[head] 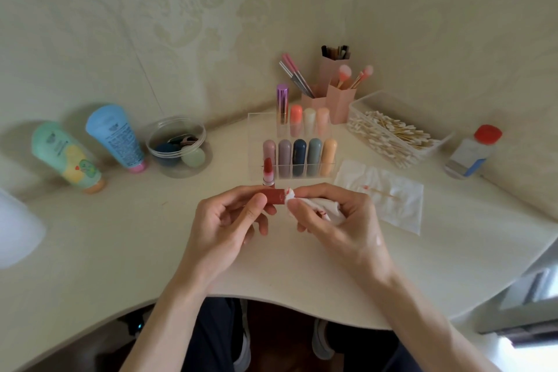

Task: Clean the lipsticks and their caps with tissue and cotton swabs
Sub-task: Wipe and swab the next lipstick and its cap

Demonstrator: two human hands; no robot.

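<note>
Tubes sit at the far left of the bench [120, 235]: a green tube [68, 157] with an orange lid and, just beside it, a blue tube [116, 136] with a pink lid. Next comes a round clear tub [178, 145] with makeup sponges inside. In the middle stands a clear rack [256, 136] full of capped lipsticks [299, 157], five in the front row and four behind. An open lipstick [268, 174] stands up straight on the bench, just in front of the rack's left end, with its red stick showing. Just in front of it the left hand [229, 220] holds a red-brown cap [273, 197] on its side, with the thumb and fingers curled round it. The open end of the cap points right. There the right hand [338, 214] pinches a wad of tissue [320, 205] with its thumb and fingers and pushes it against the cap's open end. The wad has red marks on it. Behind the rack are pink brush holders [332, 100] with brushes in them. To the right a flat tissue [401, 208] lies on the bench with a used cotton swab [382, 192] on top. Behind that is a clear box [362, 106] of clean cotton swabs [392, 136]. Far right stands a small bottle [471, 154] with a red lid
</note>
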